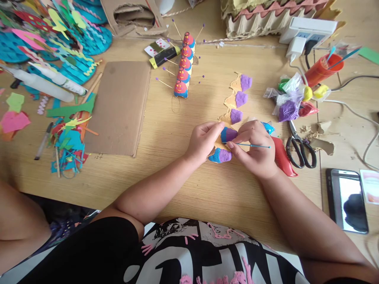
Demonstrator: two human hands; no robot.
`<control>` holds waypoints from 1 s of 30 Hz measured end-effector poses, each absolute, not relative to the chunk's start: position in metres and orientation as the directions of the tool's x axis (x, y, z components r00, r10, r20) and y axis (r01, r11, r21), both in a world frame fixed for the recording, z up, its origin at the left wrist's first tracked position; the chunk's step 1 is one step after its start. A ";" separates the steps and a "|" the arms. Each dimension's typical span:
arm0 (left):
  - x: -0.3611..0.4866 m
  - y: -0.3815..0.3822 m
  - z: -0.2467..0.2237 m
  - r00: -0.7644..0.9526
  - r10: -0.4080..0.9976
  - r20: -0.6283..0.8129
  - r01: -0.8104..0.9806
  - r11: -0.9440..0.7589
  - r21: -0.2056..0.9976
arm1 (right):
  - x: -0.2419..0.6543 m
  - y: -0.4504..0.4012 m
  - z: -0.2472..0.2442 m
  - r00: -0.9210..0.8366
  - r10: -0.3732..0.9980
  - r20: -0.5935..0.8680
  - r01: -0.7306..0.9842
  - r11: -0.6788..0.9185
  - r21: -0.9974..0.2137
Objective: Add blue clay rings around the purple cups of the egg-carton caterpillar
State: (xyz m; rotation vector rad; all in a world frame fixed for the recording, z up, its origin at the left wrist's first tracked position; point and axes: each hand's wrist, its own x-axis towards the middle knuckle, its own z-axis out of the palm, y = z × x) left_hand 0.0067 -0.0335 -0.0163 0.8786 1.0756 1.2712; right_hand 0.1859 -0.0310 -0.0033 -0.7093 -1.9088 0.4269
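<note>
A strip of egg carton (pixel 236 83) lies lengthwise on the table, its bumps covered in purple clay. On the two nearest bumps, blue clay (pixel 215 155) sits beside the purple. My left hand (pixel 204 142) pinches the left edge of the strip near those bumps. Between the thumb and fingers of my right hand (pixel 255 148) is a thin blue stick (pixel 260 146) with a small rounded end; its other end reaches the blue clay, where my fingers partly cover the contact. A lump of blue clay (pixel 268 127) shows just behind my right hand.
Scissors (pixel 299 148), a red packet (pixel 282 157) and a phone (pixel 348 201) lie to the right. Bagged clay (pixel 288 110) and an orange cup (pixel 324 71) stand beyond. A painted egg-carton caterpillar (pixel 184 69) stands behind; cardboard (pixel 118 106) and paper scraps (pixel 69 142) lie left.
</note>
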 end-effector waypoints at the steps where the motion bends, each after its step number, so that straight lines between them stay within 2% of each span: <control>1: 0.006 -0.034 -0.017 -0.016 0.991 -0.131 -0.293 0.121 0.949 | 0.186 -0.031 -0.004 -0.310 0.659 0.685 0.305 0.751 -0.585; 5: 0.006 -0.035 -0.016 0.004 0.991 -0.133 -0.288 0.128 0.949 | 0.186 -0.032 -0.006 -0.299 0.702 0.646 0.349 0.711 -0.611; 8: 0.007 -0.034 -0.016 -0.006 0.991 -0.135 -0.264 0.129 0.956 | 0.186 -0.032 -0.006 -0.314 0.681 0.661 0.318 0.732 -0.602; 13: 0.006 -0.033 -0.019 0.004 0.992 -0.128 -0.241 0.125 0.962 | 0.185 -0.032 -0.005 -0.285 0.693 0.662 0.386 0.715 -0.583; 16: 0.006 -0.033 -0.019 0.005 0.993 -0.116 -0.249 0.114 0.962 | 0.186 -0.032 -0.006 -0.296 0.665 0.686 0.365 0.742 -0.562; 24: 0.006 -0.034 -0.019 0.035 0.993 -0.111 -0.230 0.116 0.966 | 0.185 -0.033 -0.006 -0.268 0.685 0.677 0.328 0.726 -0.604; 30: 0.006 -0.035 -0.018 0.019 0.995 -0.094 -0.195 0.096 0.976 | 0.186 -0.034 -0.007 -0.267 0.749 0.606 0.334 0.662 -0.671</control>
